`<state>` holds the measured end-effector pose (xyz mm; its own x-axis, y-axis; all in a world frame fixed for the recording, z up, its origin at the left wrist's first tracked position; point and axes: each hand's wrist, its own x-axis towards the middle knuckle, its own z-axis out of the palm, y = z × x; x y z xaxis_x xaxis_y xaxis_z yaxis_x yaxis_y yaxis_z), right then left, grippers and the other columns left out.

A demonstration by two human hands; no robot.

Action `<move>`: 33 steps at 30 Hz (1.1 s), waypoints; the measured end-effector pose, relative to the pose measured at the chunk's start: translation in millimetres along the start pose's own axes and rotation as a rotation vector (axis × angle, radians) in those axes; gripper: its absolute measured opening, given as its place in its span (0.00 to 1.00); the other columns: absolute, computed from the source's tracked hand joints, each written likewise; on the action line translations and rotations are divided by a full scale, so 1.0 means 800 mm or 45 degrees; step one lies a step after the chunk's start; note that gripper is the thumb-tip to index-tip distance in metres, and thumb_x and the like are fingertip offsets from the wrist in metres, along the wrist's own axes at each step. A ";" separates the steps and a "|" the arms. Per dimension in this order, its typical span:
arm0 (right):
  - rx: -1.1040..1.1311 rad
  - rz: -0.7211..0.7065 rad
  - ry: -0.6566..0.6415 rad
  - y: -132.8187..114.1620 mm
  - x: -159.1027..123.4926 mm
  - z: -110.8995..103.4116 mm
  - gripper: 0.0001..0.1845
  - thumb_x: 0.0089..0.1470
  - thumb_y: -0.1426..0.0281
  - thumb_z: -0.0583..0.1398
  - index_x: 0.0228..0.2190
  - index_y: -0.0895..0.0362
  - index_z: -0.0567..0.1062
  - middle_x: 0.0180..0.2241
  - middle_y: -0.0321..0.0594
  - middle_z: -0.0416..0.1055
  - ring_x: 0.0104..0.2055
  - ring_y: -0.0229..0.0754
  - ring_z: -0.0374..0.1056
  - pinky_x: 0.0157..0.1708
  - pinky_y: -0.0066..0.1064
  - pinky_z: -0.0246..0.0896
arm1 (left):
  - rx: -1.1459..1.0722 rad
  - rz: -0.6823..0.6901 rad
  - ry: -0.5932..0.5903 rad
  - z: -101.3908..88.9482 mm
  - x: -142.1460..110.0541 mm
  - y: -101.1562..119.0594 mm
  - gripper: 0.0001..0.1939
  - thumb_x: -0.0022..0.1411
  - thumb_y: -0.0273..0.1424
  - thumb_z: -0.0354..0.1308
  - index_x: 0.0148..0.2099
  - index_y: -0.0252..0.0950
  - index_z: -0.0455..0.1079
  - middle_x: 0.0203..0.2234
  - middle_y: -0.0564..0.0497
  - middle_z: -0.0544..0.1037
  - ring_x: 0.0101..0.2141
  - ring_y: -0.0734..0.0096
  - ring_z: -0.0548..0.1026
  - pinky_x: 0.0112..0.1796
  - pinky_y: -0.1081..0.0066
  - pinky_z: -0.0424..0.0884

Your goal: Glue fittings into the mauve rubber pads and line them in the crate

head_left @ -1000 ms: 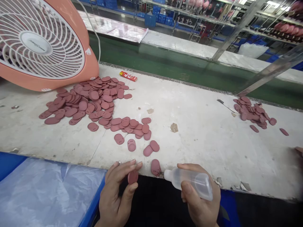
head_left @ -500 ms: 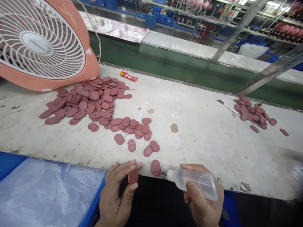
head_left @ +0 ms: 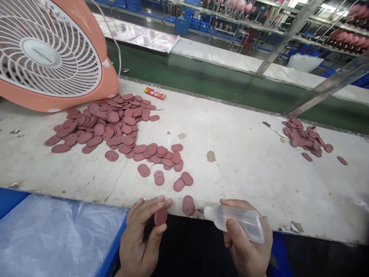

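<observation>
My left hand (head_left: 141,234) is shut on a dusky pink oval pad (head_left: 160,217), pinching it between thumb and fingers just off the table's near edge. My right hand (head_left: 248,238) grips a clear plastic squeeze bottle (head_left: 235,221) lying on its side, its nozzle pointing left. Between my hands, a similar pad (head_left: 188,205) rests at the edge, close to the nozzle. Many more pads lie in a large spread pile (head_left: 98,127) on the white worktable (head_left: 245,181), with a smaller pile (head_left: 305,138) to the right.
A salmon-and-white electric fan (head_left: 52,54) stands at the table's far left. A small red box (head_left: 155,93) lies near the far edge. A green conveyor belt (head_left: 201,73) runs behind the table. A blue bin with a plastic liner (head_left: 57,234) sits at lower left.
The squeeze bottle has shifted slightly right in my right hand. A hand at the right edge of the earlier view no longer shows. The whole view has shifted slightly.
</observation>
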<state>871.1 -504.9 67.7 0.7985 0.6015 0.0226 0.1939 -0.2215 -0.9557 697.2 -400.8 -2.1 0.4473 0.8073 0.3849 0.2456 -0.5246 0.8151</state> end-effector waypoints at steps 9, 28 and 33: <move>0.005 -0.002 -0.010 0.000 -0.001 0.000 0.15 0.52 0.58 0.65 0.38 0.55 0.77 0.12 0.29 0.62 0.12 0.35 0.54 0.13 0.27 0.46 | 0.015 -0.012 0.000 0.000 -0.001 -0.001 0.14 0.65 0.30 0.54 0.53 0.40 0.66 0.43 0.50 0.82 0.50 0.65 0.75 0.60 0.63 0.57; -0.019 -0.031 -0.008 -0.002 0.003 0.001 0.15 0.53 0.59 0.64 0.37 0.57 0.77 0.12 0.29 0.60 0.11 0.36 0.54 0.12 0.28 0.47 | 0.007 -0.002 -0.001 0.002 0.001 0.000 0.14 0.65 0.29 0.54 0.53 0.39 0.66 0.43 0.49 0.82 0.50 0.67 0.74 0.60 0.65 0.56; 0.101 0.028 0.006 -0.012 0.004 0.004 0.14 0.53 0.58 0.63 0.37 0.55 0.76 0.12 0.29 0.61 0.12 0.36 0.55 0.14 0.27 0.47 | 0.001 -0.004 0.009 0.000 0.000 0.000 0.14 0.66 0.29 0.54 0.53 0.40 0.66 0.43 0.50 0.83 0.50 0.67 0.75 0.60 0.64 0.56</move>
<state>869.6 -498.4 75.5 0.8047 0.5937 0.0025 0.1305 -0.1727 -0.9763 697.0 -400.8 -2.4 0.4407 0.8108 0.3852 0.2477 -0.5224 0.8160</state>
